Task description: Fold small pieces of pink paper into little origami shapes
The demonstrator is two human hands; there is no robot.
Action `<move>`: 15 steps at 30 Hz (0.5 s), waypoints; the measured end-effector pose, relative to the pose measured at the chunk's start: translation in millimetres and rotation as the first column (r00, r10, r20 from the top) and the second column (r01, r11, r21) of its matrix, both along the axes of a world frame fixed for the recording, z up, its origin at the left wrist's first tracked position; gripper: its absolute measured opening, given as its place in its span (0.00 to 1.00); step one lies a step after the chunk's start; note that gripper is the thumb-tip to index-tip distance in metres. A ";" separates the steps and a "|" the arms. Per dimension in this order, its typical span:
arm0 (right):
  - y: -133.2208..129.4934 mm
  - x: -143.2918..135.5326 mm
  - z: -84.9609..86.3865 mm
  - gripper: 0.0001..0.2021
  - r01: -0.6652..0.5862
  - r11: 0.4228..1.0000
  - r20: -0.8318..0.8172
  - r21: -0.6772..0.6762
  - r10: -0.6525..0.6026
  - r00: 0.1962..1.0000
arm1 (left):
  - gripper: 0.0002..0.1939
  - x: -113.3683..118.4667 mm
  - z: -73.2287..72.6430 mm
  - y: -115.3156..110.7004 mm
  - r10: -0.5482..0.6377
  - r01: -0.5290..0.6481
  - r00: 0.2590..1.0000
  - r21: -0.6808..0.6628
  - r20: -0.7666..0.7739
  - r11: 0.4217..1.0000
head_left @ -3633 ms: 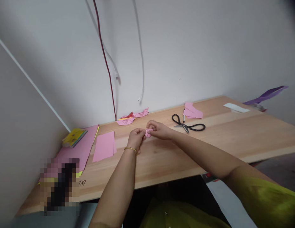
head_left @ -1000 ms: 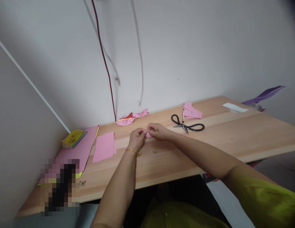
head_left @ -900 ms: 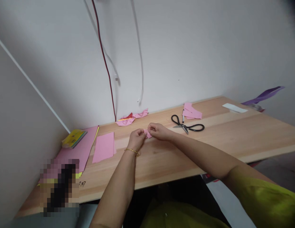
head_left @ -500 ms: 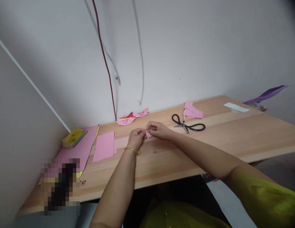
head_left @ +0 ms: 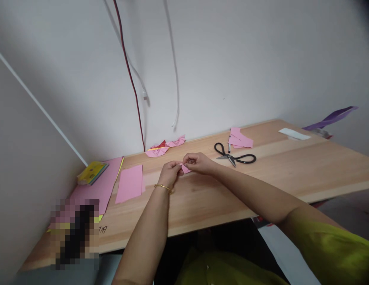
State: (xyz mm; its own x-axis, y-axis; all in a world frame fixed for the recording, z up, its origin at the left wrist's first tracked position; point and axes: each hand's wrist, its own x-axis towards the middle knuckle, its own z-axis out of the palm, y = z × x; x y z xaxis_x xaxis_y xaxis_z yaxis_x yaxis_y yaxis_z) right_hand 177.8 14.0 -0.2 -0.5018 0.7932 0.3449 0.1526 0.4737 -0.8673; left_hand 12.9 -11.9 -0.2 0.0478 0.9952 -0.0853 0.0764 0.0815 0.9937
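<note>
Near the middle of the wooden table, a small folded piece of pink paper is pinched between both hands. My left hand grips its left side with thumb and fingers. The fingertips of my right hand are closed on its upper edge, close beside the left fingertips. Fingers hide part of the paper. Black-handled scissors lie spread apart to the right of my hands. Folded pink and red paper shapes rest behind my left hand by the wall.
Pink rectangular sheets lie left of my hands, beside larger pink sheets bearing a yellow packet. Pink scraps and a pen lie behind the scissors. A white strip is at the right. Cables hang along the wall.
The fingers have shifted slightly on the small pink paper, and a little more of it shows between the hands. The whole view has moved very slightly.
</note>
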 end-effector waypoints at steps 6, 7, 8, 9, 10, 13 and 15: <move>-0.5 -0.1 0.9 0.09 0.005 0.999 -0.022 -0.045 -0.006 1.000 | 0.14 0.6 -0.1 1.0 -0.004 0.002 0.999 0.034 0.052 0.999; -0.9 -0.1 1.2 0.09 0.016 0.999 -0.023 -0.038 -0.017 1.000 | 0.15 0.6 -0.4 1.7 -0.003 -0.001 0.996 0.046 0.088 0.999; -1.3 0.0 1.6 0.09 0.025 0.999 -0.021 -0.029 -0.025 0.999 | 0.15 0.5 -0.6 2.2 -0.001 -0.007 0.992 0.057 0.129 0.998; -1.7 0.0 1.9 0.08 0.030 0.999 -0.016 -0.021 -0.030 0.999 | 0.16 0.5 -0.8 2.7 0.004 -0.015 0.987 0.066 0.164 0.998; -2.0 0.0 2.2 0.08 0.035 0.999 -0.011 -0.013 -0.035 0.999 | 0.17 0.5 -0.9 2.9 0.012 -0.025 0.983 0.072 0.185 0.997; -2.6 0.1 2.7 0.07 0.054 0.998 0.007 0.014 -0.054 0.999 | 0.16 0.5 -1.0 2.3 0.035 -0.048 0.985 0.078 0.167 0.996; -2.7 0.1 3.0 0.06 0.065 0.997 0.016 0.032 -0.066 0.998 | 0.16 0.6 -1.0 1.4 0.044 -0.056 0.989 0.082 0.140 0.995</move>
State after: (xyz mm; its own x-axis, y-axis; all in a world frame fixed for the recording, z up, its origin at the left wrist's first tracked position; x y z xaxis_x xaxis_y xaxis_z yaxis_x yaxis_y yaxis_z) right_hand 177.9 11.2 2.8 -0.4552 0.8132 0.3626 0.1985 0.4897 -0.8490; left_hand 13.5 -10.5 -1.2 0.0030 1.0000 0.0045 -0.0639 -0.0043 0.9979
